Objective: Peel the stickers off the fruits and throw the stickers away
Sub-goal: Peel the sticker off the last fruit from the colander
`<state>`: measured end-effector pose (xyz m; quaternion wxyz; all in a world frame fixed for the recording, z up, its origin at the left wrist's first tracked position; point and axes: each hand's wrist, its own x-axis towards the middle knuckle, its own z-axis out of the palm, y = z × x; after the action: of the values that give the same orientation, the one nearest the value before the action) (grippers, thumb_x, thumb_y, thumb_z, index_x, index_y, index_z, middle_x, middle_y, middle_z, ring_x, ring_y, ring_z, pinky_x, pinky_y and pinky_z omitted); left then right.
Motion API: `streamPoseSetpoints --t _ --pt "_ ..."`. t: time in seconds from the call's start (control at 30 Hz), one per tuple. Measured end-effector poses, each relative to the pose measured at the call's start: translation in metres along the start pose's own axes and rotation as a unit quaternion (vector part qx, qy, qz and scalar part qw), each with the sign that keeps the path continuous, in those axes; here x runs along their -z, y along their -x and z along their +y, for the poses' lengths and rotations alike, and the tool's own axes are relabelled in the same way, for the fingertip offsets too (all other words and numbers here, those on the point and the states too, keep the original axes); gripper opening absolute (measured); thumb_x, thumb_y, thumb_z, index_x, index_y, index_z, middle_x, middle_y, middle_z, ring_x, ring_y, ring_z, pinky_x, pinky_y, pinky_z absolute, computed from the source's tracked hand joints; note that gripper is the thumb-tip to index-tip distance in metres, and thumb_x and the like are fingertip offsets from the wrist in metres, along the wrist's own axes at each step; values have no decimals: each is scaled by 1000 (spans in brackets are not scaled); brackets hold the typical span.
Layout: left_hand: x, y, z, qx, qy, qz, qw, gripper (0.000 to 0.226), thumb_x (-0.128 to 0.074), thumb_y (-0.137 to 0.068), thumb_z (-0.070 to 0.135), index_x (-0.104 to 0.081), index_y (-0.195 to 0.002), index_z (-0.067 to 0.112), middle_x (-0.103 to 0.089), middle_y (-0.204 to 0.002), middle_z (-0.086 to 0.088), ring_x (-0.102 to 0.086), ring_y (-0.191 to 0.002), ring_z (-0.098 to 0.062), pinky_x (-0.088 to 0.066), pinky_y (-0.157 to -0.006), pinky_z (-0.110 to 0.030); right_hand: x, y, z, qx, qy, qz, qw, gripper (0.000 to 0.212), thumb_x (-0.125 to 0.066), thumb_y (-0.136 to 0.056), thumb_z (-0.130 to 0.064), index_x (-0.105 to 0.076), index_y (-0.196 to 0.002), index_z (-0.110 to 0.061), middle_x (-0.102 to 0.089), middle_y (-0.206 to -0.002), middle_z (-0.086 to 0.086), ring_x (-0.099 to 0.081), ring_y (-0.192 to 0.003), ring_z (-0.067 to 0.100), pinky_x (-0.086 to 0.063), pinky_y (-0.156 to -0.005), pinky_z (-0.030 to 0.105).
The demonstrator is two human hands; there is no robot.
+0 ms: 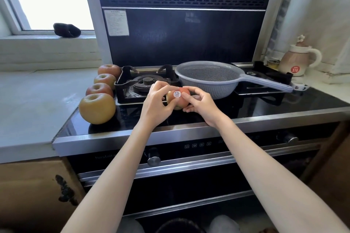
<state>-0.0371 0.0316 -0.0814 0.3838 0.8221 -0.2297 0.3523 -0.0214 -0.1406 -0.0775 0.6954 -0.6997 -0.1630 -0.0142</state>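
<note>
- A kitchen by a bright window: a glossy black glass stovetop (312, 100) with a brushed steel front edge, set into a pale stone counter.
- Above the middle of the stovetop's front edge, a small red-green apple (179, 103) is held between both hands; a round white sticker (177, 94), flat and seemingly fully stuck, faces up.
- The left hand (156, 103) curls round the apple's side; the right hand (198, 105) cradles it from beneath, thumb tip touching the sticker's rim.
- Judged early: peeling looks barely begun, and nothing is discarded.
- Four larger, smooth, dimpled apples (97, 108) line the stovetop's left edge; no stickers visible on them.
- Behind, a grey perforated plastic colander (208, 79) sits between the burners; no bin in sight.
</note>
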Motion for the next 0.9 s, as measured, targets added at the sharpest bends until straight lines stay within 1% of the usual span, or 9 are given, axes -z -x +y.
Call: streamPoseSetpoints --t 0.07,0.13,0.27,0.4,0.53,0.63,0.77,0.9 --pt "0 0 2 -17 -24 6 1000 22 -70 -83 17 -69 -104 23 -54 -103 1 -51 -102 -18 -53 -71 -40 0 0 0 1 -1 0 1000 35 -66 -91 -23 -58 -125 -15 -71 -88 10 -70 -64 17 -58 -67 24" --pt "-1 1 3 -27 -40 6 999 20 -68 -83 15 -68 -102 19 -54 -104 0 -50 -102 -18 -52 -72 -40 0 0 0 1 -1 2 1000 37 -66 -91 -23 -58 -125 -14 -71 -86 10 -69 -63 17 -58 -67 24" --pt "-1 1 5 -14 -39 0 999 20 -68 -83 14 -65 -102 17 -53 -107 1 -47 -104 -15 -50 -76 -38 0 0 1 -2 6 4 1000 41 -67 -90 -25 -57 -128 -14 -71 -88 11 -68 -63 16 -57 -66 23" --pt "-1 2 7 -14 -42 -5 999 17 -68 -83 11 -61 -98 15 -52 -107 1 -46 -101 -15 -51 -74 -40 0 0 0 0 9 4 1000 41 -67 -90 -26 -57 -129 -15 -70 -93 14 -68 -64 16 -58 -67 23" --pt "0 2 8 -11 -41 -8 999 30 -67 -84 13 -62 -113 17 -54 -112 0 -47 -105 -17 -50 -77 -37 -1 0 0 2 9 2 1000 39 -66 -91 -25 -57 -127 -15 -69 -93 14 -67 -63 15 -57 -66 23" --pt "0 2 9 -10 -47 -6 999 24 -68 -83 11 -64 -107 14 -53 -109 -2 -47 -106 -18 -50 -77 -38 -1 1 -1 3 13 1 1000 39 -66 -91 -25 -56 -128 -16 -70 -93 14 -67 -64 15 -57 -67 23" --pt "0 2 8 -11 -52 -10 999 21 -68 -84 12 -62 -104 12 -52 -109 -2 -46 -104 -17 -51 -74 -39 0 1 -1 3 23 1 1000 41 -65 -91 -26 -55 -130 -15 -69 -100 16 -67 -67 16 -57 -69 25" --pt "-1 2 8 -8 -40 -4 999 16 -65 -87 14 -59 -101 14 -49 -106 4 -43 -100 -13 -48 -73 -34 0 1 -1 3 24 -1 1000 41 -66 -91 -25 -56 -129 -14 -68 -101 18 -67 -65 17 -56 -66 24"
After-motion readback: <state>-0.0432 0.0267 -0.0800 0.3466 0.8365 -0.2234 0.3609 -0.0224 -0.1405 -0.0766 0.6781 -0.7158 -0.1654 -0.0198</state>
